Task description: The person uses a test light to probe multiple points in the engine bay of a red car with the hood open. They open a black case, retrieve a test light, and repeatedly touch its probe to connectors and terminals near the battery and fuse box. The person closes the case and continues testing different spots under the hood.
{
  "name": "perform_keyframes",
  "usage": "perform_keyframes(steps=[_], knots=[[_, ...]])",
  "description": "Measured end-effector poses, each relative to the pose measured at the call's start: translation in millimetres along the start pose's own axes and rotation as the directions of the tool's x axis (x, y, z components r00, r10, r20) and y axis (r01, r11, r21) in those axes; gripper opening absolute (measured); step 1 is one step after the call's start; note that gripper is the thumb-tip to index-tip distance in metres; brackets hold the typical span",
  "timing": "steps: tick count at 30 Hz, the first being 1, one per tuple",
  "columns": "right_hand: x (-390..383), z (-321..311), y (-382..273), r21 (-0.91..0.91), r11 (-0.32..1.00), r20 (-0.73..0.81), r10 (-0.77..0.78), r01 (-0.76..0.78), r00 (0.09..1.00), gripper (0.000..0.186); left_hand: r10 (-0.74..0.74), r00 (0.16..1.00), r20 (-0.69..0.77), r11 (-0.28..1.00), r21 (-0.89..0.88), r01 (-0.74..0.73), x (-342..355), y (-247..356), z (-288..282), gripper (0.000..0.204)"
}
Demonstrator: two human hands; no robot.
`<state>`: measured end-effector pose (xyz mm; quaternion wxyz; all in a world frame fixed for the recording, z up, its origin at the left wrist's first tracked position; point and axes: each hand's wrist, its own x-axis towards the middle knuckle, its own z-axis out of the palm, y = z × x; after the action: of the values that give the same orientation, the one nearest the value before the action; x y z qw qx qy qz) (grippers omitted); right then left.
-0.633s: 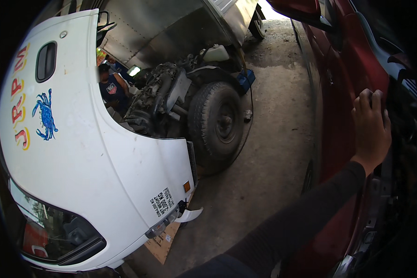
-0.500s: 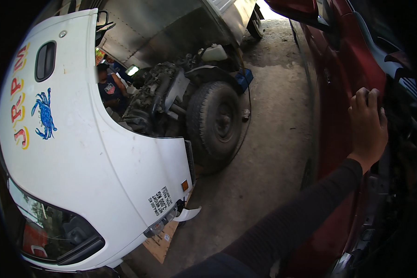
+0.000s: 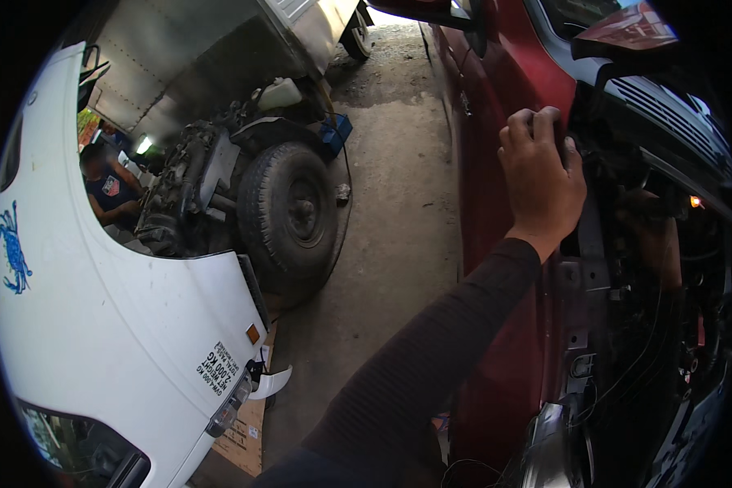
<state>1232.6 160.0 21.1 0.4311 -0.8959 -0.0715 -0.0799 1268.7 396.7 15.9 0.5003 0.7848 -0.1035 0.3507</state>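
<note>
My left hand (image 3: 542, 175), in a long dark sleeve, rests on the edge of the red vehicle's front fender (image 3: 496, 358), its fingers bent and slightly apart, holding nothing visible. Right of it lies the open engine bay (image 3: 626, 309), dark, with wires, metal fittings and a small orange light (image 3: 695, 201). My right hand (image 3: 649, 218) is dimly visible down inside this bay; its fingers are too shadowed to make out what they touch. Above the bay are black cowl slats (image 3: 659, 114).
A white truck cab (image 3: 106, 325) is tilted forward at left, exposing an engine (image 3: 187, 187) and front tire (image 3: 289, 211), where another person (image 3: 110, 187) works. A blue boxy object (image 3: 334, 132) and hose stand beside the tire; cardboard (image 3: 240, 439) lies under the cab on the concrete floor.
The view has swung right, shifting the scene leftward and showing more of the engine bay and my right hand in it. My left hand stays on the fender edge.
</note>
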Motion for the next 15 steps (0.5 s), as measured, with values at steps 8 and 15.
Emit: perform_keyframes(steps=[8,15], knots=[[-1.7,3.8,-6.9,-0.073,0.983,-0.074,-0.175,0.170,0.982,0.017,0.064,0.998,0.001,0.997,0.040,-0.064,4.0,-5.2,-0.2,0.033],[-1.1,4.2,-8.6,-0.061,0.988,-0.087,-0.146,0.141,0.985,0.017,0.008,0.999,0.043,1.000,0.017,-0.009,2.8,-0.5,-2.1,0.032]])
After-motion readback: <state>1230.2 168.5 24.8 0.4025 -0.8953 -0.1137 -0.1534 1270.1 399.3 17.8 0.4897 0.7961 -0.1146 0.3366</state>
